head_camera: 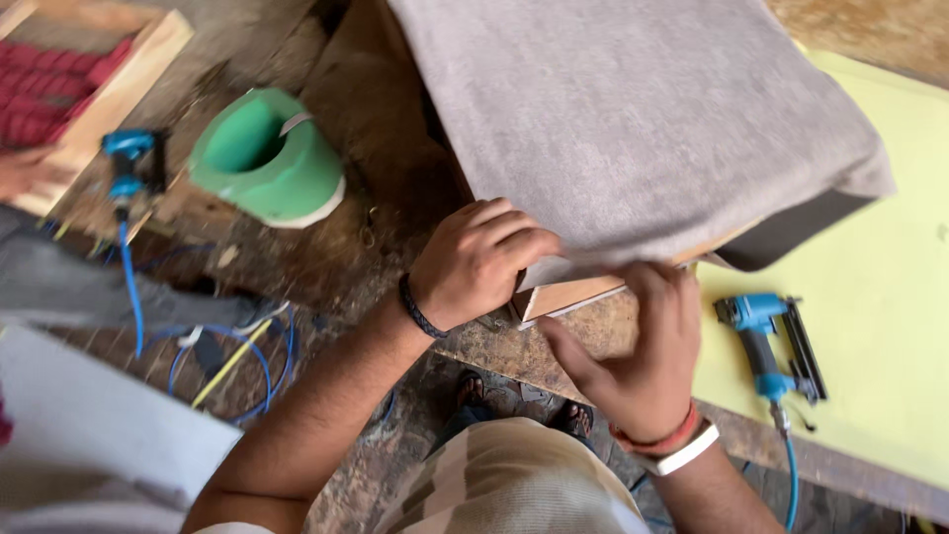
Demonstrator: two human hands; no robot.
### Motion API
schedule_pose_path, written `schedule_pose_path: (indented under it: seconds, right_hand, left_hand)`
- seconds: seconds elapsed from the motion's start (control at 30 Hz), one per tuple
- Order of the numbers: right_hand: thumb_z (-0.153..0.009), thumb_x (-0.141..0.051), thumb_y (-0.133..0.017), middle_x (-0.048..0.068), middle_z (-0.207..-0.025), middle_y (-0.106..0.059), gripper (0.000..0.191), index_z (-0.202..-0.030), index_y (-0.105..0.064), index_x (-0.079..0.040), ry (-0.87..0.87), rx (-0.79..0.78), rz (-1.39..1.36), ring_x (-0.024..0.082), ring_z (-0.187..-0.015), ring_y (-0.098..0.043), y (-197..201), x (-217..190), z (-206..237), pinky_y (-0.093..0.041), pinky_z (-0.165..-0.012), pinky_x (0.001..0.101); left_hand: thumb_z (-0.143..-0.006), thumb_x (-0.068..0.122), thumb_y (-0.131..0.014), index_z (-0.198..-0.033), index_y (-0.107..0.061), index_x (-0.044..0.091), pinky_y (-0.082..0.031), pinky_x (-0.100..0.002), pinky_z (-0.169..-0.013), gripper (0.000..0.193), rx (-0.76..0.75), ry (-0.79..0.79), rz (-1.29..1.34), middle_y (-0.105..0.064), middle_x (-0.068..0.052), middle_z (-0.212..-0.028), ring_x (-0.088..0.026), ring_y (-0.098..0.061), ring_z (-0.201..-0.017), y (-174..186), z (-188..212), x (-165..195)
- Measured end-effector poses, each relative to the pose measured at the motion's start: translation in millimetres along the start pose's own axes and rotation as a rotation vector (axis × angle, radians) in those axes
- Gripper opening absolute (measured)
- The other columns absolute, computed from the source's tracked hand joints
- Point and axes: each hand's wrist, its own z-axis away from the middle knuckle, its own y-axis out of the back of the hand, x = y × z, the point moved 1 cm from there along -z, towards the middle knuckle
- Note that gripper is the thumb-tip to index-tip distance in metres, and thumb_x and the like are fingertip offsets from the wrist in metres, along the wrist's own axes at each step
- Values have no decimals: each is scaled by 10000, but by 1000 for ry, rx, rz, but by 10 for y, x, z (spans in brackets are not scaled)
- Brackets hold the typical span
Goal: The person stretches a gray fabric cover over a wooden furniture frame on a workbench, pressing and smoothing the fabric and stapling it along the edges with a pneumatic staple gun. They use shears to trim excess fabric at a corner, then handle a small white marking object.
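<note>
— Hands first: left hand (481, 259) curled, knuckles up, gripping the grey fabric (633, 129) edge; right hand (633, 346) pinching the same edge from below, thumb out.
— Where's the fabric?
— Draped over a wooden board (568, 294) on the counter (514, 351), stretching up and away from both hands; the board's corner pokes out between them. Left sits slightly nearer that corner.
— Textures?
— Fabric soft, napped; board pale, flat. Blue nail gun (771, 346) on yellow-green sheet (890, 316) just right; green tape roll (269, 158) well left.

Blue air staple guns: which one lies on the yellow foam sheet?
The blue air staple gun right of the right hand lies on the yellow foam sheet; the other blue gun lies far left, near the green roll.
</note>
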Motion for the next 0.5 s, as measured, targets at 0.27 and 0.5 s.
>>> schedule_pose_path:
  seconds: [0.27, 0.5]
  right_hand:
    - [-875, -11, -703, 111, -995, -716, 242, -1113, -694, -57, -129, -111, 258, 324, -887, -692, -220, -361, -121, -546, -784, 414]
    - [-859, -77, -697, 138, -959, -683, 229, -1069, -615, -36, -425, -299, 317, 324, -856, -685, -395, -270, -268, -541, -774, 417]
  left_hand:
    - [-916, 146, -716, -1018, -708, 36, -553, -353, -763, 150, 11, -188, 222, -731, -70, -923, -211, -672, -871, 168, -61, -100]
    - [-1003, 88, -621, -936, -669, 82, -593, -326, -780, 83, -244, 0, 313, -745, -70, -949, -173, -708, -878, 51, -311, -434]
